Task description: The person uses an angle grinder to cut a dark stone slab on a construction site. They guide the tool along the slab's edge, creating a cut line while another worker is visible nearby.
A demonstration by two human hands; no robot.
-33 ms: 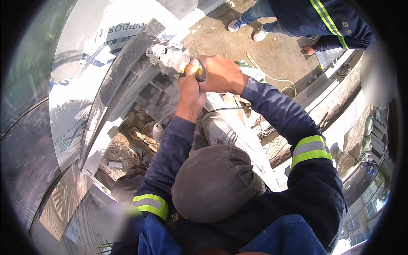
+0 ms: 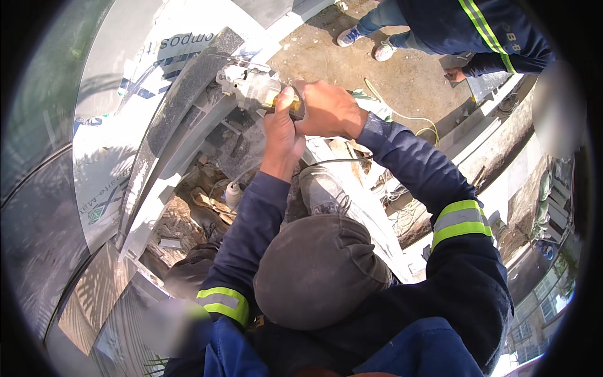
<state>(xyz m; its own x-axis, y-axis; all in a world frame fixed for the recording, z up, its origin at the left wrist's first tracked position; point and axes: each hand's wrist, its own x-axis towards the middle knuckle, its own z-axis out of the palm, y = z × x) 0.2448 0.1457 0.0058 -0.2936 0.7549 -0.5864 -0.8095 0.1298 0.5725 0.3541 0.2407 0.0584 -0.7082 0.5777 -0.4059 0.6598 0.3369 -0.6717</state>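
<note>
Grey power tool (image 2: 254, 92) beside the dark strip (image 2: 168, 125), and we've got left hand (image 2: 282, 129) and right hand (image 2: 330, 109) wrapped round its rear!

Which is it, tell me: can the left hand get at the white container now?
Probably not at once: the left hand is on the power tool. Once freed, it likely could: the white container shows uncovered, left of the left sleeve, though depth is unclear.
</note>
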